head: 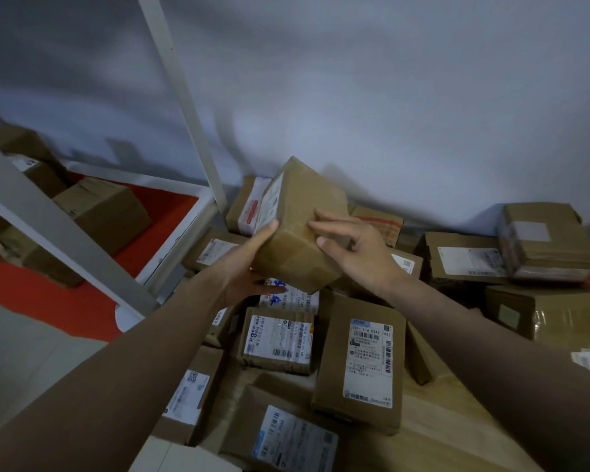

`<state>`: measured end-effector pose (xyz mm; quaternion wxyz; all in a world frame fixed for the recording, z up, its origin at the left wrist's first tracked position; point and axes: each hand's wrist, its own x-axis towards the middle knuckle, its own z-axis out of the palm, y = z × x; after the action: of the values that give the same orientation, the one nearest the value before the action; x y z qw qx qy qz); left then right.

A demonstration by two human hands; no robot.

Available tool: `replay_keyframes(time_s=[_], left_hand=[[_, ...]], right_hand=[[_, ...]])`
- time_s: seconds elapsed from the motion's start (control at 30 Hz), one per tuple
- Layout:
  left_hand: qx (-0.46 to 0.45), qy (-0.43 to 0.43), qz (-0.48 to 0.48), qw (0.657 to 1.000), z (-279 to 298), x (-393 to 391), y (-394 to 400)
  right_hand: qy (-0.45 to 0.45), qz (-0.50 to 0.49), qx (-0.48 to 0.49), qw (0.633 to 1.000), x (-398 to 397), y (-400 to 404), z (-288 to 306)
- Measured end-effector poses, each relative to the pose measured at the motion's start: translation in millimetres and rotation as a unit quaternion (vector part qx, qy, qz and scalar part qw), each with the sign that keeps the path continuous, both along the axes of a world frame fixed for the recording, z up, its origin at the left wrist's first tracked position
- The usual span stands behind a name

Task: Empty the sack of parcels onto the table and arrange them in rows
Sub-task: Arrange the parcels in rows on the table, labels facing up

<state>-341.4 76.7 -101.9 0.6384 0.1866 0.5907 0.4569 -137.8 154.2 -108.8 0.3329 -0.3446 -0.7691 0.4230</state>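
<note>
Cardboard fills most of what you see: brown parcels with white shipping labels lie crowded on the wooden worktop (pixel 433 434), some flat, some leaning on one another. You hold one tilted parcel (pixel 300 229) up above the pile, at the middle of the view. Your left hand (pixel 249 267) cups it from below and from the left, the thumb pressed against its labelled left face. Your right hand (pixel 351 247) rests on its right side with the fingers bent over the plain taped top; whether they truly grip or only steady it, you cannot tell for sure.

Just under the held box, a long flat parcel (pixel 361 362) lies label up, and to its left sits a squarer parcel (pixel 278 340) with a striped barcode label. Nearer to you another labelled box (pixel 286 434) lies at the worktop's near edge. Far right, a stack of flat cartons (pixel 545 240) stands against the grey wall (pixel 389 97), with a film-wrapped box (pixel 552 311) below it.

On the left, a white metal shelf frame (pixel 184 107) crosses the view slantwise. Behind it a red surface (pixel 164 216) carries more brown boxes (pixel 103 212). No sack shows anywhere among these things.
</note>
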Motion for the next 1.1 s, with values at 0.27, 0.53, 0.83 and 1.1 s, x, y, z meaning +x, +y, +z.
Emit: replay_keyframes(time_s=[0.27, 0.53, 0.83, 1.1], left_hand=[[0.103, 0.117, 0.071, 0.985, -18.2, 5.5, -3.8], [0.112, 0.232, 0.056, 0.965, -16.9, -10.8, 11.5], [0.145, 0.224, 0.011, 0.964, -51.9, -30.8, 66.3], [0.065, 0.332, -0.058, 0.939, -88.0, -36.8, 83.7]], right_hand=[[0.075, -0.043, -0.213, 0.973, -25.1, -2.1, -2.3], [0.066, -0.073, -0.241, 0.965, -56.0, -5.9, -18.5], [0.075, -0.175, -0.25, 0.949, -73.6, 25.5, -36.6], [-0.12, -0.187, -0.195, 0.955, -87.9, 39.3, -72.5]])
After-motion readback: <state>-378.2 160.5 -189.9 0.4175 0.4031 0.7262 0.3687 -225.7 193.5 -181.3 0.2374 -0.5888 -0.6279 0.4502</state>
